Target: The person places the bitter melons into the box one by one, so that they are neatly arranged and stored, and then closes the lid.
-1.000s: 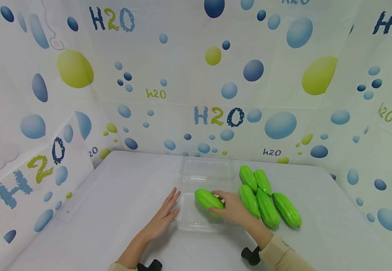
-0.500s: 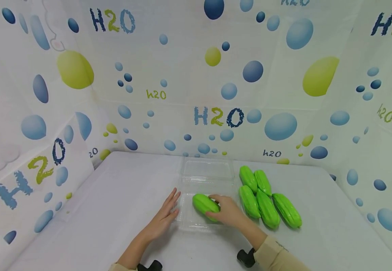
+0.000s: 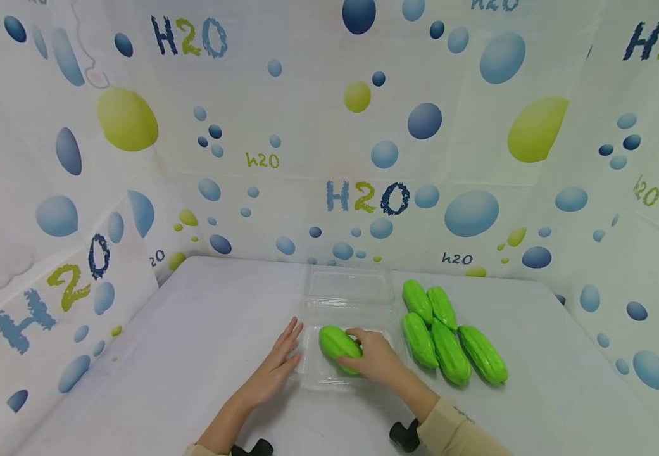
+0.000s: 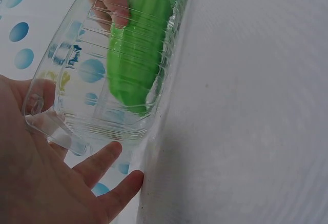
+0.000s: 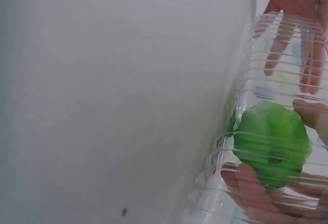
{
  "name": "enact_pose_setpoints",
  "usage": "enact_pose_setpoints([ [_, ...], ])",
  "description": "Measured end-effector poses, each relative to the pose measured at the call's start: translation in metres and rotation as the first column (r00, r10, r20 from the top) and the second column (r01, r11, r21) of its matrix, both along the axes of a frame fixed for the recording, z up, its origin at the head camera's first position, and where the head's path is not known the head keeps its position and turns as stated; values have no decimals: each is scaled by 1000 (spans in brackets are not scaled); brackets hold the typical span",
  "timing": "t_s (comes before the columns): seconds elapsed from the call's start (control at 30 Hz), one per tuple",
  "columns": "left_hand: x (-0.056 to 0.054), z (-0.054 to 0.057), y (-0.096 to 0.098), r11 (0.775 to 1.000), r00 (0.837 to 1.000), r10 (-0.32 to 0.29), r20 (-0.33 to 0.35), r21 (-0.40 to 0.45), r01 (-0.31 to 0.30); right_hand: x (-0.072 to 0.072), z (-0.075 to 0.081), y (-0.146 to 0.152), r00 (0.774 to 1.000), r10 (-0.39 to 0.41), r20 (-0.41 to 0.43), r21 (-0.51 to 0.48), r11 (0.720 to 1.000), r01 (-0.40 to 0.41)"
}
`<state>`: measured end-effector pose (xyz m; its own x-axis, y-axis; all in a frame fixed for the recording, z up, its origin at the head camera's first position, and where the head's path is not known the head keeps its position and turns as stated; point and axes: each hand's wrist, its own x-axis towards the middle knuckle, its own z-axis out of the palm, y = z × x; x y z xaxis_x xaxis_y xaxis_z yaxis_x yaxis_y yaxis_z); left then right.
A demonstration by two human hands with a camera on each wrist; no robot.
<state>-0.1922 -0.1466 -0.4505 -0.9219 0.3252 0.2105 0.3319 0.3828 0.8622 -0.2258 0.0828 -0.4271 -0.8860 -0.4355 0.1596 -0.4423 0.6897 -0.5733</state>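
Observation:
A clear plastic clamshell container (image 3: 329, 382) lies on the table with its lid (image 3: 349, 285) folded back. In its base is a plump, ridged, bright green cucumber (image 3: 337, 342), gripped by my right hand (image 3: 379, 361) with the thumb on the near side and fingers on the far side. Through the clear wall the cucumber (image 4: 138, 55) shows in the left wrist view, and its round end in the right wrist view. My left hand (image 3: 275, 367) stands at the container's left side, fingers straight and spread.
Several more green cucumbers (image 3: 449, 351) lie in a cluster to the right of the container. A white cloth (image 3: 204, 329) covers the table. Behind and to the sides hangs a white curtain (image 3: 301, 114) printed with bubbles and "H2O".
My right hand has moved left and a little nearer with the cucumber, going deeper into the container's base. The left hand and the other cucumbers stay where they were.

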Motion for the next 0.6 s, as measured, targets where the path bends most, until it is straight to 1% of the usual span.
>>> enact_pose_setpoints([
  [0.1,0,0,0,1000,1000,-10,-3,16,10,0,0,-3,1000,-2,31,-15,1000,2],
  [0.27,0,0,-1,999,1000,-17,-6,29,17,1,1,-7,996,17,82,-53,999,-13],
  [0.43,-1,0,0,1000,1000,-5,-3,19,5,2,4,-13,995,35,93,-75,997,-28],
  [0.6,-1,0,0,1000,1000,-8,-13,12,9,2,5,-20,993,47,109,-89,995,-37],
])
